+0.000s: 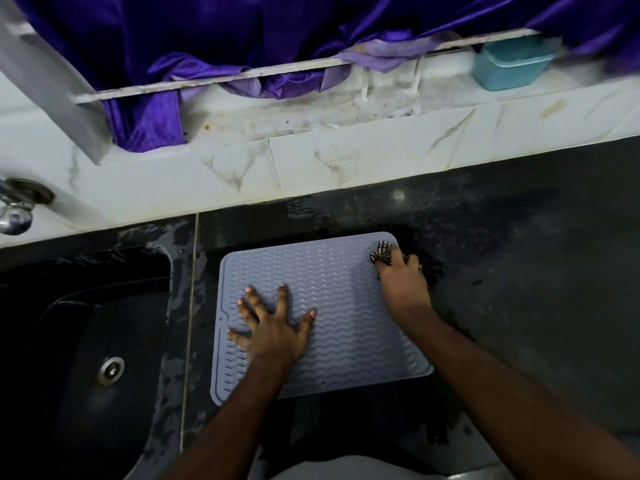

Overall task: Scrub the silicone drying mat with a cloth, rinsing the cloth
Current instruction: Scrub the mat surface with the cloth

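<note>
Mostly hidden under the right hand (pixel 403 282), a checked cloth (pixel 381 251) is being gripped at the silicone drying mat's (pixel 346 271) far right corner; the left hand (pixel 273 327) is pressing flat, fingers splayed, beside the sink (pixel 86 306).

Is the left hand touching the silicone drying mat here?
Touching. The head view shows the left hand pressed flat, fingers spread, on the silicone drying mat, with no gap visible beneath it.

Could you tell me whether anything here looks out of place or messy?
The purple curtain spills through onto the stained ledge. The countertop is wet around the mat, as scrubbing would leave it. Otherwise nothing stands out.
</note>
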Available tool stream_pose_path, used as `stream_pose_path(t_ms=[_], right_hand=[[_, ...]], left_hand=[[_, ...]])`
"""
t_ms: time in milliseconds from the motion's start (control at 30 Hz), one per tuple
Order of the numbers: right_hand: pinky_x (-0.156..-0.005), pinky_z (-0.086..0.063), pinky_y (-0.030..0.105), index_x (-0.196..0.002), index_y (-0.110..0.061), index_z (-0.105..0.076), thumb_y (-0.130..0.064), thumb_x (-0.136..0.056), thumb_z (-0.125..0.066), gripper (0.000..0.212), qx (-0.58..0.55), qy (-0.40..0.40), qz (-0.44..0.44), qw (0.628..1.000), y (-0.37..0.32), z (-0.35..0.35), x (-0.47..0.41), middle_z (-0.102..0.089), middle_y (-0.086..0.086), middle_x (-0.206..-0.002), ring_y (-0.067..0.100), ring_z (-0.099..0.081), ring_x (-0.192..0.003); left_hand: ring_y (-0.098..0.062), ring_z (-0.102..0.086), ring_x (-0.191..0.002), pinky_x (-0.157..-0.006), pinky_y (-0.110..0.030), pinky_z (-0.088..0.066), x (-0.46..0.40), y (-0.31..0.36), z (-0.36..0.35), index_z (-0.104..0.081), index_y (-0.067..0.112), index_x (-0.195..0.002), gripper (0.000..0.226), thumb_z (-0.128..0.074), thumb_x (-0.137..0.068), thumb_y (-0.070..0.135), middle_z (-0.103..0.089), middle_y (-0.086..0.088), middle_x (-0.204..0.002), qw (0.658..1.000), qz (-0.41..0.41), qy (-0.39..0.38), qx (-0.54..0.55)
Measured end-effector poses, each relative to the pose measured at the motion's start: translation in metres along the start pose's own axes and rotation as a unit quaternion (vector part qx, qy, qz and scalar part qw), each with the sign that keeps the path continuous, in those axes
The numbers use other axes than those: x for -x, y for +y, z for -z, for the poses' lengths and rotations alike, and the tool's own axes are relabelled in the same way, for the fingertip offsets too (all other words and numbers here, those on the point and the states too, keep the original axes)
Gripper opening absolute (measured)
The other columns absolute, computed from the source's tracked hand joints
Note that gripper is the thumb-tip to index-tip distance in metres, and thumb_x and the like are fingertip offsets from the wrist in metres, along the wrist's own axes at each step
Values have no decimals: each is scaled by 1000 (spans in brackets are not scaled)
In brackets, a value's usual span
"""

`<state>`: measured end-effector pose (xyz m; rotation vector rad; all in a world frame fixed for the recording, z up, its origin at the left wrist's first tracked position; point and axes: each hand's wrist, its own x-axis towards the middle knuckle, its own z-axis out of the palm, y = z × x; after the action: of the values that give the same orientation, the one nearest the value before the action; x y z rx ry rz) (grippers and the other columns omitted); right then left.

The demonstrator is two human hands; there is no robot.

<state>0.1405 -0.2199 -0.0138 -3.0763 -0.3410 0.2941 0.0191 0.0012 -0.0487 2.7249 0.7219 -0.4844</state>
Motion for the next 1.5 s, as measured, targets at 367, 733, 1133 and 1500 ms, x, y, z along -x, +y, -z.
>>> stream_pose_path(t_ms=[367,733,1133,1500], right_hand=[[-95,-50,46,-130,-17,-58,-18,-103,-39,32,32,-32,-52,998,19,12,10,-37,11,-137,35,-41,-121],[-97,-48,47,-127,-16,-59,-16,-104,-39,31,0,-44,-64,997,15,10,26,-36,10,-135,35,-40,-121],[-100,-46,51,-144,-21,-43,-14,-102,-44,43,-15,-19,87,996,-98,7,32,-28,12,-151,38,-39,-126],[-106,-43,50,-153,-32,-27,-4,-90,-58,76,-47,6,223,974,-203,-11,30,-15,7,-159,37,-33,-130]], left_hand=[[-44,20,-151,-113,-78,-3,-3,31,0,8,24,-161,86,-24,-95,70,26,-23,-163,1000,10,-6,-20],[-34,14,-155,-120,-66,1,-4,52,-5,4,16,-162,93,-20,-95,76,17,-15,-168,997,-76,8,-24],[-34,6,-156,-125,-53,0,5,-31,15,-2,17,-163,99,-6,-86,80,5,-16,-169,997,-47,53,-6],[-26,10,-156,-126,-39,4,6,-109,21,5,3,-159,95,-27,-99,69,11,-14,-169,995,-86,44,29]])
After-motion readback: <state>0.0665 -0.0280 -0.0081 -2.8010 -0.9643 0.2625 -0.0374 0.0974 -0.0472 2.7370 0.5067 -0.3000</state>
